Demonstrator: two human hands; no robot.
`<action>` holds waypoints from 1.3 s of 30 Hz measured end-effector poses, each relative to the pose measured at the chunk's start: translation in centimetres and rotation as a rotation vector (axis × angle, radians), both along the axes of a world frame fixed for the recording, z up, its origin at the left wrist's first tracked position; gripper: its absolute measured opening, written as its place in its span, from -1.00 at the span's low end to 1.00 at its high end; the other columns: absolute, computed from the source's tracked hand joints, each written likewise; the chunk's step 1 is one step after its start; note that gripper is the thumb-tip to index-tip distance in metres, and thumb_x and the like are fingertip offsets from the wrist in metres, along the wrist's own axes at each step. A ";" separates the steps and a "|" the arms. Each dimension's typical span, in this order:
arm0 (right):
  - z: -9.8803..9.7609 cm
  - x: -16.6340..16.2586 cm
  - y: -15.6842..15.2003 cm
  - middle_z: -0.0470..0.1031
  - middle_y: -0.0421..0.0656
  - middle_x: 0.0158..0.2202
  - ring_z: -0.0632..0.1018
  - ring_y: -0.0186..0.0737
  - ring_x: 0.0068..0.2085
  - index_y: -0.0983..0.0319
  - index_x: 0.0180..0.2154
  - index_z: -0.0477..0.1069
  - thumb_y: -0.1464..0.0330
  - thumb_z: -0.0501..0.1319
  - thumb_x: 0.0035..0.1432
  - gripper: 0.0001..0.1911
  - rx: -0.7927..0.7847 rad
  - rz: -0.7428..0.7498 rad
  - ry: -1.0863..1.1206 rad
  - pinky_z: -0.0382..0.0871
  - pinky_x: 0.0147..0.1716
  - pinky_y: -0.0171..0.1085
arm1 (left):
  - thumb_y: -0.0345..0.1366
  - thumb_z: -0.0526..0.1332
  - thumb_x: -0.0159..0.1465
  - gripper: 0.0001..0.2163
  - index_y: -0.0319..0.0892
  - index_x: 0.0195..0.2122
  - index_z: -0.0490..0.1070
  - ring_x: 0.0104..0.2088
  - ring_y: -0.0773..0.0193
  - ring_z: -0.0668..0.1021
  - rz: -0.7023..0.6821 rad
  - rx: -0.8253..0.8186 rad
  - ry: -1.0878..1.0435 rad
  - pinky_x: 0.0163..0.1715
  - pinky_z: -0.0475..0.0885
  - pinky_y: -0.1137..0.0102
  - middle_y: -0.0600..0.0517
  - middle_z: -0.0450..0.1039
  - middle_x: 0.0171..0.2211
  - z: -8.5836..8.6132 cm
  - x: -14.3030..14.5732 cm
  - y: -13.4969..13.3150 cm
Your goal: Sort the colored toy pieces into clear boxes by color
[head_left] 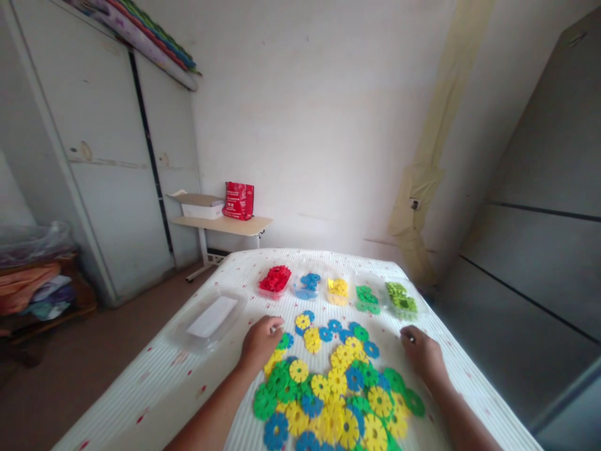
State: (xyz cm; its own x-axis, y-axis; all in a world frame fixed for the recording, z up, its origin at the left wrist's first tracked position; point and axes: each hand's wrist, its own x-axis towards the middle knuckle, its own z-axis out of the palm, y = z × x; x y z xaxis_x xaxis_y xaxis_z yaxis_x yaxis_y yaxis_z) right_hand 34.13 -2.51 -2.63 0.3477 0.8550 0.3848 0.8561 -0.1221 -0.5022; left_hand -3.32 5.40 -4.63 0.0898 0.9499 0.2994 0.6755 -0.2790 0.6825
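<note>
A loose pile of flat, notched plastic discs (337,381) in yellow, green and blue spreads over the near middle of the table. My left hand (263,338) lies at the left edge of the pile, fingers curled in, close to a green and blue disc (285,341). To the right of the pile, my right hand (424,352) rests on the tablecloth in a loose fist, apart from the discs. Nothing shows in either hand. Beyond the pile stand clear tubs with red pieces (275,279), blue discs (310,282), yellow discs (337,287), green discs (367,295) and light green pieces (399,296).
A clear plastic container (211,318) with a white label lies on the table's left side. The white ribbed tablecloth (162,382) has red spots. Behind, a small side table (225,224) bears a red bag (239,200) and a white box (203,210). Cabinets flank both sides.
</note>
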 end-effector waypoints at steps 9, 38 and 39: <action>-0.7 0.1 -0.8 0.51 -0.17 -0.43 0.50 -0.22 -0.38 0.16 -0.45 0.37 0.31 -0.02 -0.02 -0.79 -0.124 -0.031 -0.078 0.24 -0.39 -0.35 | -0.49 0.08 0.07 -0.63 0.10 -0.22 0.50 -0.04 0.23 0.37 -0.192 -0.017 0.336 -0.06 0.25 0.40 0.07 0.41 -0.10 2.3 4.5 1.4; -1.0 0.2 -0.7 0.50 -0.17 -0.41 0.49 -0.22 -0.36 0.17 -0.44 0.37 0.33 -0.02 -0.02 -0.80 -0.117 -0.020 -0.066 0.25 -0.37 -0.35 | -0.35 0.20 -0.01 -0.86 -0.11 -0.38 0.42 -0.19 0.15 0.46 -0.030 -0.070 0.509 -0.21 0.23 0.30 0.03 0.50 -0.32 3.6 4.8 0.9; -1.0 0.2 -0.7 0.50 -0.17 -0.40 0.49 -0.23 -0.36 0.17 -0.43 0.36 0.33 -0.02 -0.01 -0.80 -0.122 -0.019 -0.073 0.25 -0.37 -0.35 | -0.37 0.18 0.01 -0.88 -0.10 -0.39 0.42 -0.23 0.19 0.47 -0.041 -0.071 0.502 -0.23 0.23 0.33 0.05 0.50 -0.35 3.8 4.8 0.9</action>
State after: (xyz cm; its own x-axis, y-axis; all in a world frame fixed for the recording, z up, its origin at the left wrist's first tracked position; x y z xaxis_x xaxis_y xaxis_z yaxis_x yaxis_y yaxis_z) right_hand 34.32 -3.22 -3.62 0.3395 0.8904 0.3033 0.8866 -0.1953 -0.4192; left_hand 1.46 6.30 -0.88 0.2436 0.9591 0.1443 0.9148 -0.2766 0.2943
